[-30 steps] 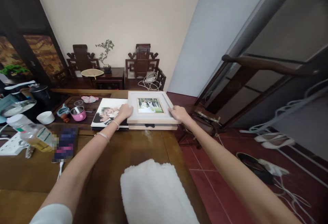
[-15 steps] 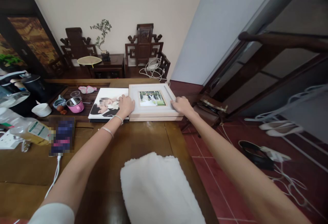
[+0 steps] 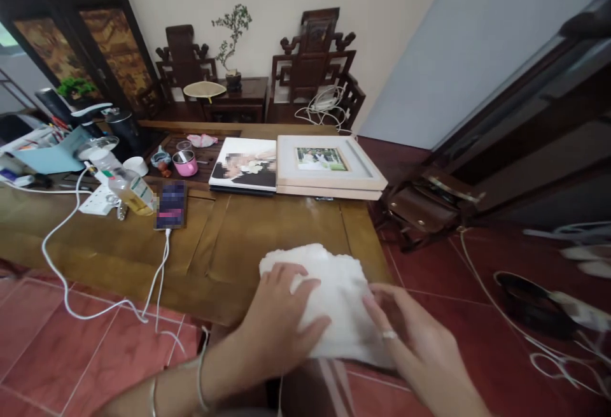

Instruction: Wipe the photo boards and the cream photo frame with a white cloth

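A folded white cloth (image 3: 329,289) with a fluffy edge lies at the table's near edge, in front of me. My left hand (image 3: 286,309) rests over its left part, fingers spread and thumb apart. At the cloth's right edge is my right hand (image 3: 415,334), with a ring, its fingers curled round that edge; the tips are partly hidden and blurred. Farther back, two stacked pale picture frames (image 3: 363,156), the upper one holding a photo (image 3: 322,159), lie beside a white photo album (image 3: 238,175). Neither hand touches them now.
On the left are a phone (image 3: 170,204) on a white cable, a bottle of yellowish liquid (image 3: 136,194), a pink cup (image 3: 185,163), a power strip (image 3: 100,200) and a blue organizer box (image 3: 52,149). A chair with a brown bag (image 3: 420,207) stands right of the table.
Both hands have let go of the frames and album and drawn back toward me onto the white cloth. The view has shifted, showing more of the table's left side.
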Motion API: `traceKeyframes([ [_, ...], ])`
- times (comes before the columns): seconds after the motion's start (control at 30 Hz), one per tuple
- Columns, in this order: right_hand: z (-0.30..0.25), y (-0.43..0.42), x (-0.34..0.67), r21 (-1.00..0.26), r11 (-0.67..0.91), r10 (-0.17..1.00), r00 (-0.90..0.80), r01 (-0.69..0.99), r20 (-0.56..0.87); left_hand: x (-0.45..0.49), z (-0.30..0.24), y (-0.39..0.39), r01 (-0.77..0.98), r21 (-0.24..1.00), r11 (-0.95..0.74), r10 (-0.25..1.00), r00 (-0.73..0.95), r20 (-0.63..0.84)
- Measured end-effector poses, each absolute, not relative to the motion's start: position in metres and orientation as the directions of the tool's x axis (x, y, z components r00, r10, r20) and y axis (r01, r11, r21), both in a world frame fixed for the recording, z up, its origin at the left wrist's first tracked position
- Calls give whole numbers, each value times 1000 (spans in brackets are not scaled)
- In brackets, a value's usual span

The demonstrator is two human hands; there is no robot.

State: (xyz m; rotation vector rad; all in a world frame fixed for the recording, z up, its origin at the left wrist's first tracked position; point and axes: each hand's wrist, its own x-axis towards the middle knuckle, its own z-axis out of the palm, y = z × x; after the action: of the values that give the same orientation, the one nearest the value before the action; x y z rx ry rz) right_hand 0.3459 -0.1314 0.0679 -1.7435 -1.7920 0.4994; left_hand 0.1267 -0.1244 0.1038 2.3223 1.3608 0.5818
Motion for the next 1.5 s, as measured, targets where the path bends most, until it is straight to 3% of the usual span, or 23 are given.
traceKeyframes([
  [0.2, 46, -130, 319, -621, -19, 992, 91, 784, 85, 147, 62, -165, 775, 426, -467, 881, 445, 157],
  [0.33, 45, -133, 309, -668, -178, 966, 259, 722, 22, 151, 53, -169, 775, 450, -445, 895, 402, 193],
  [0.47, 42, -137, 306, -720, -234, 933, 359, 653, 23, 151, 52, -172, 767, 490, -414, 910, 365, 197],
  [0.63, 40, -133, 308, -831, -148, 975, 219, 536, -32, 143, 45, -168, 702, 518, -489, 869, 446, 216],
  [0.8, 48, -131, 298, -774, -160, 964, 266, 613, 12, 138, 32, -165, 667, 547, -505, 863, 404, 303],
  [0.93, 44, -139, 305, -957, -52, 969, 247, 284, 21, 137, 23, -168, 723, 521, -453, 880, 271, 389],
  [1.0, 40, -143, 317, -997, -43, 948, 319, 66, -19, 137, 20, -169, 731, 518, -444, 877, 237, 418],
  [1.07, 41, -143, 331, -997, -64, 952, 298, -49, -76, 137, 17, -168, 709, 502, -495, 852, 284, 439],
  [1.27, 53, -98, 345, -992, -122, 992, -21, 41, -123, 133, 6, -160, 689, 427, -585, 797, 394, 458],
  [1.5, 25, -74, 341, -996, 51, 999, -3, 78, 51, 126, 9, -161, 696, 514, -502, 856, 316, 408],
])
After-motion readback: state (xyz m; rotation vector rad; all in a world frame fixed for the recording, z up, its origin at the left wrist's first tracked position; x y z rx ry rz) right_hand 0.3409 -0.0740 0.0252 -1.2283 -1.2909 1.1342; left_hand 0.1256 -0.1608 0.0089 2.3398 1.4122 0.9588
